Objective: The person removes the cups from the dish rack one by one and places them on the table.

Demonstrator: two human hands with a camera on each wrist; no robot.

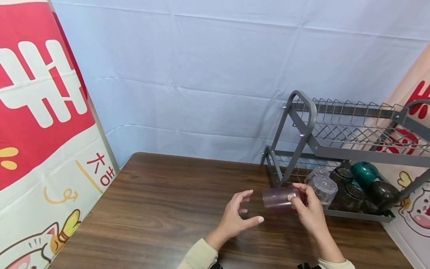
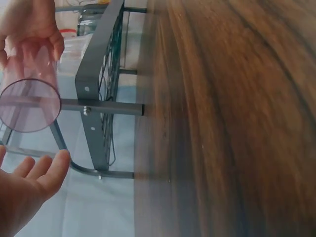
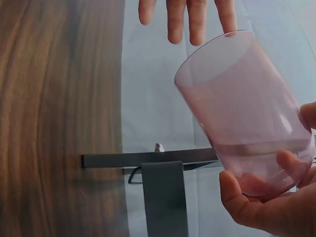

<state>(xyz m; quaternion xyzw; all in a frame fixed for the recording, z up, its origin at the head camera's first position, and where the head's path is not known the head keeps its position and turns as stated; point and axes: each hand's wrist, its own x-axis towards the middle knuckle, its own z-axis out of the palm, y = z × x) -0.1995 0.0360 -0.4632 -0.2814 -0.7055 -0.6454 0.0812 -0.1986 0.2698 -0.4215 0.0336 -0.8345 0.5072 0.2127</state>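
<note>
A see-through pink cup (image 1: 277, 199) lies on its side in the air above the table, its mouth toward the left. My right hand (image 1: 309, 209) grips it round the base end, thumb on the near side. My left hand (image 1: 235, 216) is just left of the mouth, fingers spread and thumb apart, holding nothing. In the left wrist view the round rim of the cup (image 2: 30, 106) faces that hand's fingertips (image 2: 57, 168). The right wrist view shows the cup (image 3: 247, 108) tilted, with fingers curled about its closed end.
A grey two-tier dish rack (image 1: 310, 144) stands at the right on the wooden table (image 1: 161, 201). Its lower tier holds clear cups (image 1: 323, 188), dark cups (image 1: 349, 196) and a teal cup (image 1: 364, 172). A pale cloth (image 1: 188, 86) hangs behind; a printed cloth (image 1: 40, 112) hangs at left.
</note>
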